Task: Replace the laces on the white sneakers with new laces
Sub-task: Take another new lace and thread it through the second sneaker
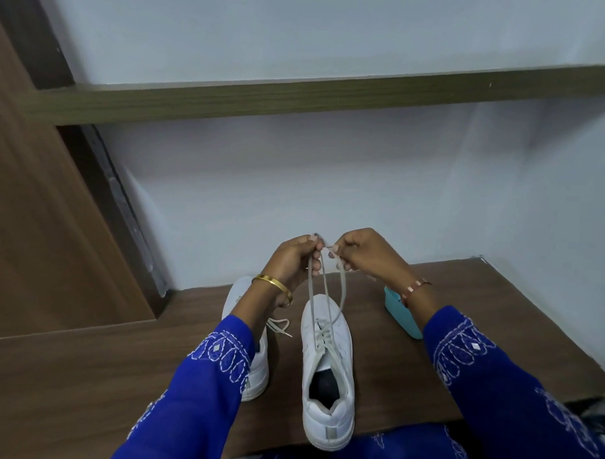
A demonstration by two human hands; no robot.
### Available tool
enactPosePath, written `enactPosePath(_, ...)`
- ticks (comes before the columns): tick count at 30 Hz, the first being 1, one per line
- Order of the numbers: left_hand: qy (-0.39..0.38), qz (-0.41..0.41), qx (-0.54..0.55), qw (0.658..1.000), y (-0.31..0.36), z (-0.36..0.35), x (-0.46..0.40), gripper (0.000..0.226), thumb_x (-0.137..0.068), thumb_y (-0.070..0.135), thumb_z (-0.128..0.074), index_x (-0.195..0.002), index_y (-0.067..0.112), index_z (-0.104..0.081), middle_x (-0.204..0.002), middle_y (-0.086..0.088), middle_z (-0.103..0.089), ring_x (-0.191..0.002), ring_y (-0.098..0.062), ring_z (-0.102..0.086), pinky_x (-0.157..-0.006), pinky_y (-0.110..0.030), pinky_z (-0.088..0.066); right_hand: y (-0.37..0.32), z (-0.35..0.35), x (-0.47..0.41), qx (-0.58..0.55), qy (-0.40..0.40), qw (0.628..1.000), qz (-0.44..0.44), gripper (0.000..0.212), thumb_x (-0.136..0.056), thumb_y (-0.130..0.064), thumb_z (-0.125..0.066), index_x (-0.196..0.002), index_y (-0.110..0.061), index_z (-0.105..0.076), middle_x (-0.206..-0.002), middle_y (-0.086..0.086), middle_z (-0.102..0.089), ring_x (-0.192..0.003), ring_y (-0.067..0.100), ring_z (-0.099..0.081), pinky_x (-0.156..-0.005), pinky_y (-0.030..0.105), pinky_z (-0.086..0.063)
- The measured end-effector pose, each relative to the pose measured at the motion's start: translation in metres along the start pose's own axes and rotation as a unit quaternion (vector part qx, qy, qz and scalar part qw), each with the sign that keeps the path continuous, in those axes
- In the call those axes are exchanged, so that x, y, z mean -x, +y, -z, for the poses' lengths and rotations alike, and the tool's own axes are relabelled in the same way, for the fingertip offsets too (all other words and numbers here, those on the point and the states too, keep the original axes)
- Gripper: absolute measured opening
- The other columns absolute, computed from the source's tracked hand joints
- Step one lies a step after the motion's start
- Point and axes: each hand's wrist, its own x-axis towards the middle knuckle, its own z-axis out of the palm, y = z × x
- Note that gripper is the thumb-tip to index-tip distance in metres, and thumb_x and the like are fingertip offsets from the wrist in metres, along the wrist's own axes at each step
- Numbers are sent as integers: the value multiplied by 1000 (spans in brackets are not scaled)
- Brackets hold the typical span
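- Both hands, left hand (297, 260) and right hand (358, 253), pinch the lace (325, 287) ends, raised above the near sneaker (328, 376).
- That sneaker looks laced through its lower eyelets; tying seems left.
- The second sneaker (254, 368), behind the left arm, shows loose lace ends.
- The table (93, 374) edge is under the heel; a teal box (398, 311) is near the right wrist; open room left.

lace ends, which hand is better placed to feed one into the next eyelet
Right, probably. Both hands pinch the lace above the shoe, but the right hand holds a free tip; the left hand grips strands.
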Motion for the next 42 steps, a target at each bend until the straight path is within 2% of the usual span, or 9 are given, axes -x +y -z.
enactPosePath(5,28,25,22,999,-4,8,1,30,-99,16,-37,-74,12,-54,-56,2,-51,-41,-9,-48,-44,-18,-43,-4,3,0,169,97,980,52,21,-94,-12,-48,-93,-7,-69,-75,3,-65,-60,8,-53,-56,18,-38)
enactPosePath(8,57,17,25,998,-6,10,0,27,-98,16,-41,-78,10,-58,-65,-2,-55,-40,-8,-49,-45,-18,-43,-8,7,3,142,129,980,60,21,-93,-10,-48,-94,-4,-69,-67,-3,-59,-58,7,-48,-56,16,-36)
enactPosePath(17,98,-21,-54,993,-6,10,1,22,-94,13,-50,-79,11,-66,-62,0,-64,-42,-4,-53,-50,-16,-44,-18,2,24,76,-18,997,29,18,-85,-23,-65,-77,-8,-67,-45,0,-51,-36,2,-44,-61,20,-41)
enactPosePath(20,63,-26,-69,995,-6,12,3,20,-93,8,-51,-79,9,-66,-53,5,-64,-41,-3,-48,-50,-17,-40,-20,1,27,26,-15,998,56,18,-85,-21,-65,-79,-3,-67,-46,1,-52,-36,1,-43,-50,10,-37)
enactPosePath(24,7,-14,-56,998,-4,16,4,13,-89,2,-54,-86,4,-67,-65,3,-68,-45,-2,-49,-49,-14,-41,-7,-6,29,76,-113,990,44,16,-80,-19,-71,-68,-10,-67,-45,-7,-55,-38,0,-48,-50,7,-38)
enactPosePath(29,1,-21,-104,994,-6,21,6,24,-84,-7,-56,-80,12,-70,-65,4,-69,-50,-3,-52,-52,-12,-42,16,-7,17,-105,47,993,-22,25,-86,-26,-65,-72,-6,-67,-67,1,-66,-62,7,-59,-61,12,-49)
enactPosePath(32,0,-39,-143,989,-11,20,5,36,-83,-8,-56,-72,21,-74,-65,5,-69,-57,-4,-55,-58,-15,-43,17,-17,11,-221,8,975,-33,20,-94,-13,-52,-77,-11,-63,-77,6,-67,-69,13,-65,-72,22,-54)
enactPosePath(36,-2,-78,-192,978,-9,15,7,24,-82,-10,-57,-82,11,-69,-59,13,-67,-54,4,-57,-56,-10,-45,17,-28,11,-221,-11,975,-34,22,-94,-6,-48,-78,-12,-62,-67,3,-65,-56,10,-58,-59,21,-51)
enactPosePath(42,36,-170,-295,939,-16,18,4,35,-78,-9,-60,-69,25,-61,-67,7,-62,-58,-1,-51,-61,-11,-43,23,-29,9,-280,-57,956,-68,16,-93,-4,-50,-87,-6,-64,-74,12,-59,-60,18,-55,-56,28,-56)
